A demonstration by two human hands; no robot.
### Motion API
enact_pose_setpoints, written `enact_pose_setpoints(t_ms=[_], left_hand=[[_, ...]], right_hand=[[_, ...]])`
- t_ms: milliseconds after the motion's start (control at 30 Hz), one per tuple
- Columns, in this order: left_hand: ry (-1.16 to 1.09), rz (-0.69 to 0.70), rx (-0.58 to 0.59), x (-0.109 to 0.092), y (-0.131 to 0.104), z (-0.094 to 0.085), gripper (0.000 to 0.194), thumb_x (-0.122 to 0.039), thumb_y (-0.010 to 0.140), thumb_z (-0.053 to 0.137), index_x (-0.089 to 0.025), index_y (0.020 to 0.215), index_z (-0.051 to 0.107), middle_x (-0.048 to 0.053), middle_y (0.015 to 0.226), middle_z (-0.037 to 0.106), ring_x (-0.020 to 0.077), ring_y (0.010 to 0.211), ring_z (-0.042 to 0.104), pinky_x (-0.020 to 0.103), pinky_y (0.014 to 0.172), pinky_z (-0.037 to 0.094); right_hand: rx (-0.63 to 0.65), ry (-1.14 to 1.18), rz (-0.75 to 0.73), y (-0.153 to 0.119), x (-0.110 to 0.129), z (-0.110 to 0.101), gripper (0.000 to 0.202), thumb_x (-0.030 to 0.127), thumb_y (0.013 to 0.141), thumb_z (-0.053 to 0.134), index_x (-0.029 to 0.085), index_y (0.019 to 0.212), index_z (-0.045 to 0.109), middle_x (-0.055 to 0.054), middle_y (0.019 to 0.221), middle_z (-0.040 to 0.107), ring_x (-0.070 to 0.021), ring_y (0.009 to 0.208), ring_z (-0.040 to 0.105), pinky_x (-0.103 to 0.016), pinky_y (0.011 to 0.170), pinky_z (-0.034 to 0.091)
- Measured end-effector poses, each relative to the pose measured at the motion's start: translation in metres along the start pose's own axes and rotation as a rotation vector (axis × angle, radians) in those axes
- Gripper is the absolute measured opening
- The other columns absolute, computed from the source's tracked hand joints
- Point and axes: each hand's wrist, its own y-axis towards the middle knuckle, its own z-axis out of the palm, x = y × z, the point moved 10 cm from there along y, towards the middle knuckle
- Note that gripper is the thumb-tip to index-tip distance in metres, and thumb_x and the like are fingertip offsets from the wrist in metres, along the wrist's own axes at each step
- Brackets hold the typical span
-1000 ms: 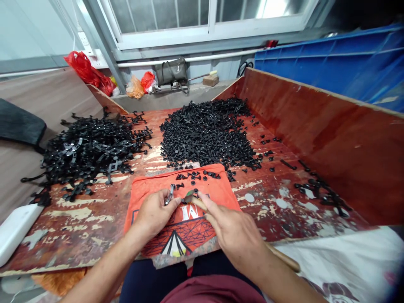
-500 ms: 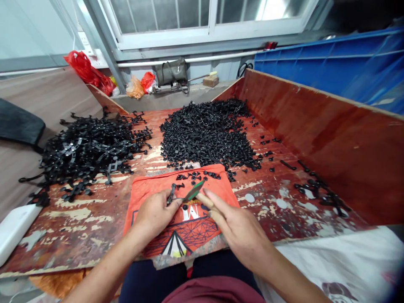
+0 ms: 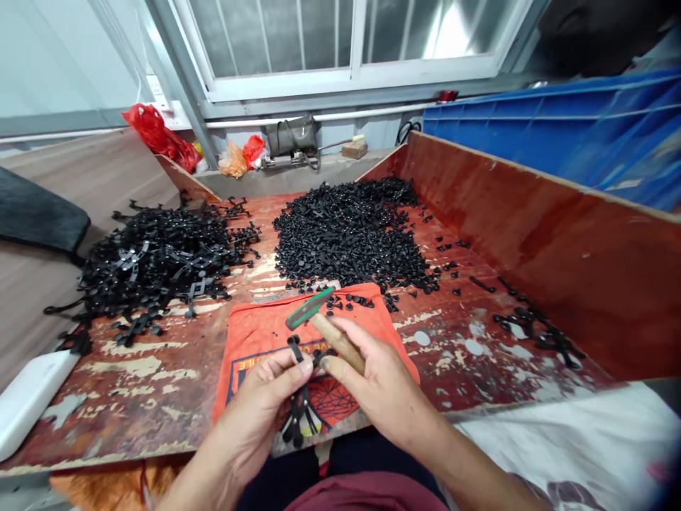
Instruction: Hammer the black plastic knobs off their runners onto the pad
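Observation:
My right hand is closed around the wooden handle of a small hammer, its green-edged head tilted up to the left. The thumb and fingertips of that hand are also at a small black piece. My left hand pinches a black jointed strip, whose lower end dangles in several prongs over the cloth. Beneath both hands lies an orange printed cloth. Small black studs are scattered on the cloth's far edge.
A large heap of small black parts lies beyond the cloth. On the left is a pile of jointed black strips, near a white box. A red-brown board walls the right side, with loose strips beside it.
The hammer head has lifted and moved left, away from the cloth. My left hand has come nearer my body, and the black strip now hangs down. My right fingertips have moved close to it.

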Motion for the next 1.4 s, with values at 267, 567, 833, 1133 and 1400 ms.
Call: enact_pose_setpoints(t_ms=[267,567,833,1133,1400], left_hand=[[0.675,0.402,-0.414,-0.041,-0.035,-0.049,0.040,-0.043,0.075,0.074,-0.024,0.109,0.063,0.004,0.093,0.069,0.0224,0.083,0.063,0.032,0.076,0.050],[0.679,0.285,-0.017,-0.025,-0.031,-0.008,0.020,-0.037,0.087,0.063,-0.026,0.101,0.071,0.006,0.105,0.069,0.0249,0.101,0.062,0.033,0.091,0.048],[0.037,0.016,-0.157,-0.008,-0.028,-0.052,0.026,-0.037,0.072,0.078,-0.020,0.089,0.066,0.000,0.089,0.063,0.0099,0.060,0.055,0.023,0.056,0.050],[0.155,0.063,-0.425,0.001,-0.061,-0.127,0.035,-0.050,0.064,0.080,-0.017,0.072,0.070,0.001,0.066,0.059,0.0123,0.054,0.047,0.021,0.046,0.041],[0.224,0.105,-0.473,-0.002,-0.073,-0.162,0.041,-0.056,0.060,0.083,-0.018,0.072,0.074,0.002,0.069,0.063,0.0156,0.063,0.054,0.022,0.052,0.045]], right_hand=[[0.070,0.072,0.109,0.007,-0.022,0.006,0.017,0.030,0.089,0.057,0.018,0.078,0.059,0.004,0.068,0.054,-0.0124,0.063,0.049,-0.023,0.058,0.039],[0.031,0.207,0.105,-0.001,-0.005,0.022,0.010,0.029,0.085,0.058,0.020,0.084,0.062,0.000,0.076,0.063,-0.0170,0.072,0.058,-0.026,0.066,0.047],[-0.009,-0.227,0.048,0.014,-0.019,-0.010,0.017,0.029,0.093,0.051,0.020,0.093,0.065,0.000,0.080,0.066,-0.0158,0.070,0.058,-0.024,0.060,0.043],[0.052,-0.814,-0.048,0.028,-0.004,0.028,0.020,0.033,0.090,0.061,0.021,0.075,0.068,-0.005,0.077,0.072,-0.0224,0.071,0.067,-0.029,0.060,0.040],[0.168,-0.982,-0.090,0.021,0.001,0.043,0.019,0.011,0.086,0.052,0.019,0.084,0.069,-0.006,0.086,0.071,-0.0220,0.072,0.068,-0.030,0.061,0.043]])
